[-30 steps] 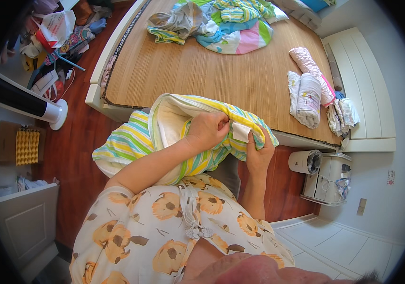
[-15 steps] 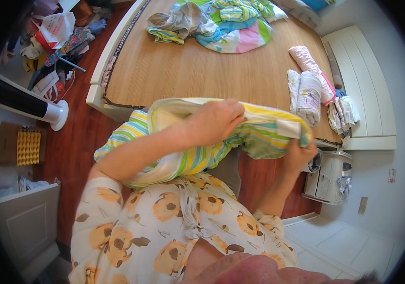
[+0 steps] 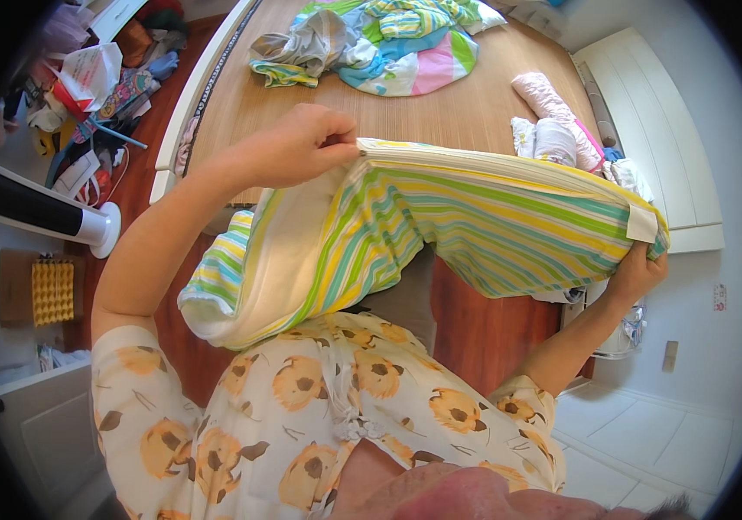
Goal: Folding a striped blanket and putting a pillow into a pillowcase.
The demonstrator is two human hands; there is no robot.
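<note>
A striped cloth (image 3: 492,217) in yellow, green, teal and white is stretched between my hands in front of my body. It looks like a fabric cover with a pale lining. My left hand (image 3: 310,143) pinches its upper edge, above the near edge of the bed. At the far right corner, beside a blank white tag (image 3: 641,224), my right hand (image 3: 638,273) grips the cloth, and some of its fingers are hidden behind the fabric. The left part of the cloth hangs folded close to my waist, its white lining (image 3: 289,251) turned outward.
On the wooden bed board (image 3: 423,117) lie a heap of colourful bedding (image 3: 388,52) and rolled pale bedding (image 3: 553,104). A tower fan (image 3: 94,227) stands left of the bed, near piled bags and clothes (image 3: 102,78). A yellow egg-crate panel (image 3: 52,290) sits by the wall.
My hands have moved apart, left hand to the left and up, right hand outward to the right. The striped cloth has gone from bunched to stretched wide, its striped face showing.
</note>
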